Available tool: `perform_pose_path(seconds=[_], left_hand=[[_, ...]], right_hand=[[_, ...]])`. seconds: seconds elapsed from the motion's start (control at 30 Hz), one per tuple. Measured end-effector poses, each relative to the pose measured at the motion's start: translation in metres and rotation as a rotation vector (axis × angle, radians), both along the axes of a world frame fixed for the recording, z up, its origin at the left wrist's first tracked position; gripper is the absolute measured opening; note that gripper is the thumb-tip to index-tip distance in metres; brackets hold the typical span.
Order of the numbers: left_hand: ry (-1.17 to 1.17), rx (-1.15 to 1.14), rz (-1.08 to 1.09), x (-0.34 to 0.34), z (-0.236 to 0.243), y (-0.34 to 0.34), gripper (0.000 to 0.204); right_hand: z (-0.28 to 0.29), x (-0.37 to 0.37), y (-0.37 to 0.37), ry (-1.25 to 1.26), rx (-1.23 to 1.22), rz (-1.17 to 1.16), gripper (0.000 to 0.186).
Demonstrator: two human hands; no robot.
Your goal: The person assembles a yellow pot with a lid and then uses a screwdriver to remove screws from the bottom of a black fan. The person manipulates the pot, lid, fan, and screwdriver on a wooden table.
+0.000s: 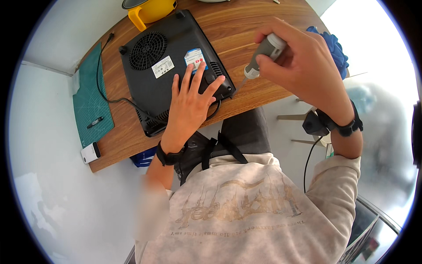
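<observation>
Black, flat, roughly square plastic-looking appliance (179,58): lying with its round fan grille (148,50) facing up on the brown wood-grain table (233,33), filling the upper centre-left of the frame. Its sides are slanting; no clear long axis.

Left hand (189,105): lying palm down with fingers spread over the appliance's right part, pointing up the frame, fingertips reaching the blue-and-white paper label (194,59). Gripping nothing.

Right hand (312,66): gripping a grey-and-white cylindrical screwdriver (263,55), thumb and fingers wrapping the body, at upper right of the frame.

Key relation: the appliance is lying left of the right hand; the screwdriver's long axis is slanting from upper right to lower left, its thin metal shaft ending just beside the appliance's lower-right corner. Contact: cannot tell. The left hand is resting nearer the appliance's middle; the right is holding off its edge.
</observation>
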State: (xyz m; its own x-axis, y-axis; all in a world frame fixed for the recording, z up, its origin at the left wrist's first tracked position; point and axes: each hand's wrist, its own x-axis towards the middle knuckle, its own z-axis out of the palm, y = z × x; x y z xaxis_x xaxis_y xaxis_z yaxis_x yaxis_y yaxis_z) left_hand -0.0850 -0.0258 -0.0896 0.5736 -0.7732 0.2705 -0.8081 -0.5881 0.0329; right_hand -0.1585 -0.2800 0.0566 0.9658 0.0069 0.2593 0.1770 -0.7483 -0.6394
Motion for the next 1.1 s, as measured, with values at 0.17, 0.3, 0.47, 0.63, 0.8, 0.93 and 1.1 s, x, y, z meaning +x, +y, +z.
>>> perform_pose_path(seconds=[0.17,0.3,0.47,0.63,0.8,0.93,1.1], left_hand=[[0.002,0.000,-0.010,0.002,-0.002,0.000,0.068],[-0.010,0.002,-0.011,0.002,-0.002,0.001,0.068],[-0.003,-0.014,-0.009,0.001,0.000,0.000,0.067],[-0.008,0.003,-0.010,0.001,0.000,0.000,0.068],[-0.014,0.015,-0.010,0.002,-0.001,0.000,0.069],[-0.009,0.017,-0.008,0.002,-0.002,0.000,0.069],[-0.006,0.021,-0.004,0.002,0.000,0.000,0.069]], right_hand=[[-0.013,0.033,-0.001,-0.122,-0.193,0.081,0.023],[-0.023,0.058,0.000,-0.170,-0.192,0.158,0.023],[-0.024,0.065,0.008,-0.192,-0.162,0.185,0.024],[-0.025,0.069,0.012,-0.195,-0.188,0.198,0.024],[-0.027,0.072,0.012,-0.193,-0.172,0.222,0.023],[-0.029,0.074,0.013,-0.225,-0.211,0.228,0.022],[-0.033,0.081,0.019,-0.303,-0.301,0.282,0.021]])
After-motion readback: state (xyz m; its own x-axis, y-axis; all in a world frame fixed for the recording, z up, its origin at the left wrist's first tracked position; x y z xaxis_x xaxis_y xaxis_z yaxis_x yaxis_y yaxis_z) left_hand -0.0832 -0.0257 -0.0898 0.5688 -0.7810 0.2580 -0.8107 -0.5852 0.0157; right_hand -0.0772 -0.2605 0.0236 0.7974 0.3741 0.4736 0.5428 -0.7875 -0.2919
